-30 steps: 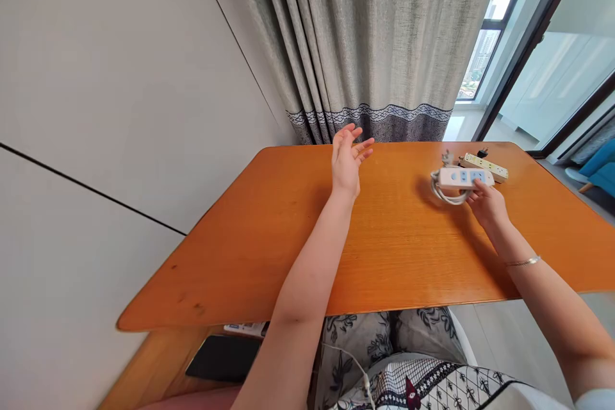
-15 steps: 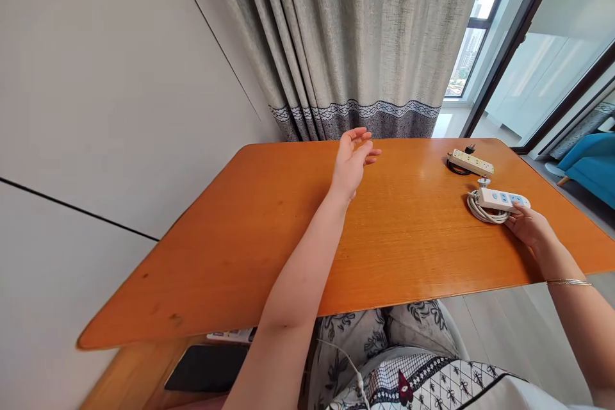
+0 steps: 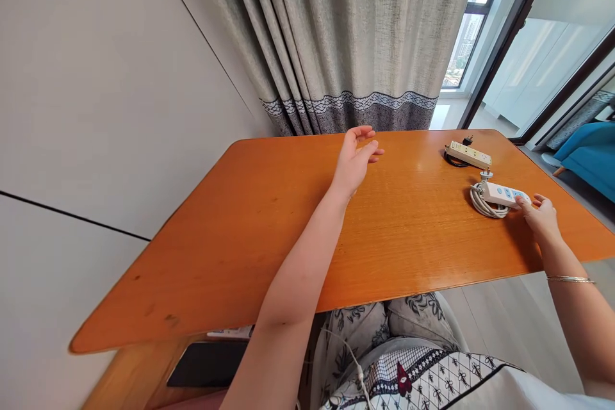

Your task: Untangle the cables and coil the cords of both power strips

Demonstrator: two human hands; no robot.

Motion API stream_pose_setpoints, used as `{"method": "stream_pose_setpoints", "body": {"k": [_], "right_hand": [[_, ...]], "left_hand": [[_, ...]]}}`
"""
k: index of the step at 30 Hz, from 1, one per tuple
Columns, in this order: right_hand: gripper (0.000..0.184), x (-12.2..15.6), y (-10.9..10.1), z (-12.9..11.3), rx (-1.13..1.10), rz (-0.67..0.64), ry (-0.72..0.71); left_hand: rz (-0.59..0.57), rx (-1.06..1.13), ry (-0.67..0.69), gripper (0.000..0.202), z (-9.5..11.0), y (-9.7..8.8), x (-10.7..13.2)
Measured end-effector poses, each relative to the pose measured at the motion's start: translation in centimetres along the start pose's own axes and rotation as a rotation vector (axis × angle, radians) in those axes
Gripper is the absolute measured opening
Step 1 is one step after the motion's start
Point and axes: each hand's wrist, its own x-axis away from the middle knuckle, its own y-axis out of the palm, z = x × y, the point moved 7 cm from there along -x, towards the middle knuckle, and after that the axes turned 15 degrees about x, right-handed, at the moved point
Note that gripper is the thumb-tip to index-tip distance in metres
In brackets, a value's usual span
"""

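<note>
My left hand (image 3: 354,159) hovers above the far middle of the orange table (image 3: 269,224), fingers loosely spread, holding nothing. My right hand (image 3: 542,219) rests near the table's right edge, fingertips touching the near end of a white power strip with blue buttons (image 3: 504,193). The strip lies flat on its coiled white cord (image 3: 483,205). Whether my right hand grips the strip or only touches it is unclear. A second, cream power strip (image 3: 467,154) lies farther back with a black cord and plug beside it.
A grey curtain (image 3: 355,32) hangs behind the table, with a white wall on the left and glass doors on the right. A dark flat device (image 3: 206,364) lies on a shelf under the table's near left. A blue chair (image 3: 589,157) stands at the far right.
My right hand has slid the white power strip rightward and nearer, away from the cream strip. My left hand stayed raised and open. The view has shifted left.
</note>
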Motion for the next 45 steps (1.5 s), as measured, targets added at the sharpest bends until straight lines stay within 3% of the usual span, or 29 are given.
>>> {"method": "stream_pose_setpoints", "body": {"k": [3,7,10,14,19,22,25,27,31,34,39,45], "right_hand": [[0.063,0.7,-0.3,-0.6,0.055,0.015,0.117],[0.069,1.0,-0.7,-2.5,0.117,0.037,0.028],[0.061,1.9,-0.7,-4.5,0.169,0.087,-0.141],[0.053,4.9,0.6,-9.4,0.127,0.145,-0.481],[0.051,10.4,5.5,-17.5,-0.049,-0.054,-0.805],[0.047,13.7,9.5,-21.9,-0.163,-0.266,-0.894],[0.043,16.6,13.5,-24.8,-0.25,-0.441,-0.926],[0.043,18.2,15.7,-25.6,-0.256,-0.502,-0.947],[0.043,20.6,18.2,-24.9,-0.128,-0.472,-1.097],[0.049,21.5,19.1,-23.7,-0.022,-0.489,-1.205],[0.058,21.6,19.1,-23.1,-0.023,-0.509,-1.222],[0.058,23.1,19.3,-23.2,-0.034,-0.555,-1.329]], "left_hand": [[-0.012,-0.005,-0.023,0.026,-0.3,0.5,0.2],[-0.039,-0.037,-0.041,0.025,-0.7,0.9,0.3],[-0.052,-0.058,-0.043,0.025,-0.8,0.9,0.4],[-0.075,-0.069,-0.049,0.023,-1.4,1.4,0.5],[-0.107,-0.168,-0.1,0.02,-4.9,1.5,1.0],[-0.128,-0.415,-0.102,0.017,-7.1,0.5,1.9],[-0.254,-0.67,-0.127,0.015,-8.6,-0.8,3.5],[-0.291,-0.868,-0.1,0.018,-8.8,-2.1,4.4],[-0.321,-1.184,-0.01,0.028,-9.0,-3.9,5.4],[-0.395,-1.28,0.026,0.032,-9.6,-3.6,5.9],[-0.545,-1.355,0.066,0.04,-10.7,-2.1,6.8],[-0.695,-1.385,-0.068,0.052,-11.7,-1.8,7.5]]}}
